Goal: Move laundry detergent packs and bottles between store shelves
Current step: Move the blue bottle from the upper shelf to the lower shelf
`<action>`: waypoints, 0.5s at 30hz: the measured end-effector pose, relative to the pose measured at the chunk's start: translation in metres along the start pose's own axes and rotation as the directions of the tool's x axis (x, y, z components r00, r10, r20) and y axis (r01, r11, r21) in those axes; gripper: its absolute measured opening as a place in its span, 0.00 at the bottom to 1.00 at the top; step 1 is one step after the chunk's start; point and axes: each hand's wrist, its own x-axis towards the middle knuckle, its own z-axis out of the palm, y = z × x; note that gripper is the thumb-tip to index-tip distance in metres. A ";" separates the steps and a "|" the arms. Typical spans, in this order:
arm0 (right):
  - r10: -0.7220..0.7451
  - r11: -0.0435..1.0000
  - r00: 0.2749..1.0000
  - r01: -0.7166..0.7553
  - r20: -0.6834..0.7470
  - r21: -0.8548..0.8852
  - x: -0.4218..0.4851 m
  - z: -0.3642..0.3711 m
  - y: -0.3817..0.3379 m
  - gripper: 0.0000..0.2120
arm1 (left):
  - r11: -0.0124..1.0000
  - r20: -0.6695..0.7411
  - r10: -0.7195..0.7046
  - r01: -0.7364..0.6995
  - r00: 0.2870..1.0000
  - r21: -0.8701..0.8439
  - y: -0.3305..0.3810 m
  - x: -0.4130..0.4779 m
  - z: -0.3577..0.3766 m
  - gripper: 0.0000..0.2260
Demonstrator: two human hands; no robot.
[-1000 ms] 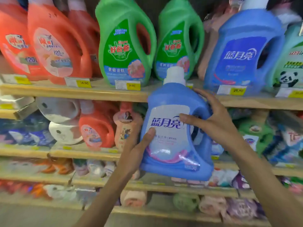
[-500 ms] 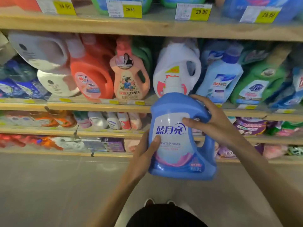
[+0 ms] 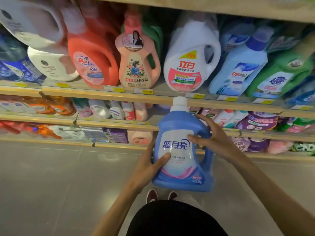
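Blue detergent bottle [image 3: 180, 169] is held upright below the white detergent jug [image 3: 189, 65], off any shelf; left hand [image 3: 150, 166] cups its lower side, right hand [image 3: 216, 142] clasps the handle side, likely sharing its weight

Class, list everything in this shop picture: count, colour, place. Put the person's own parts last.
blue bottle: 1, blue, held before the lower shelves
white bottle: 1, white, upper row, centre
peach bottle: 1, peach, left of it
orange bottle: 1, orange-red, further left
white jugs: 2, white, far left
pale blue bottle: 1, pale blue, right of centre
green bottle: 1, green, right
price tags: several, yellow, shelf edges
purple packs: several, purple, lower shelves, right
floor: 1, grey, below
shoes: 2, dark red, on the floor
left hand: 1, grips blue bottle
right hand: 1, grips its handle side
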 end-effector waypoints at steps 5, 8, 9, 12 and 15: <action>0.024 1.000 0.999 -0.024 0.039 -0.008 0.009 0.020 0.018 0.35 | 0.997 -0.041 -0.081 0.082 0.996 0.015 -0.022 0.009 -0.014 0.31; 0.045 0.999 0.997 -0.045 0.059 -0.014 0.020 0.030 0.029 0.34 | 0.992 -0.053 -0.122 0.124 0.991 0.027 -0.034 0.018 -0.020 0.29; 0.053 0.998 0.997 -0.052 0.064 -0.018 0.024 0.033 0.032 0.34 | 0.991 -0.057 -0.129 0.131 0.990 0.029 -0.036 0.020 -0.021 0.27; 0.066 0.997 0.994 -0.062 0.088 -0.041 0.038 0.041 0.042 0.36 | 0.987 -0.078 -0.155 0.158 0.985 0.033 -0.041 0.027 -0.025 0.28; 0.095 0.995 0.991 -0.091 0.093 -0.047 0.052 0.047 0.051 0.36 | 0.983 -0.116 -0.176 0.181 0.978 0.039 -0.048 0.038 -0.029 0.32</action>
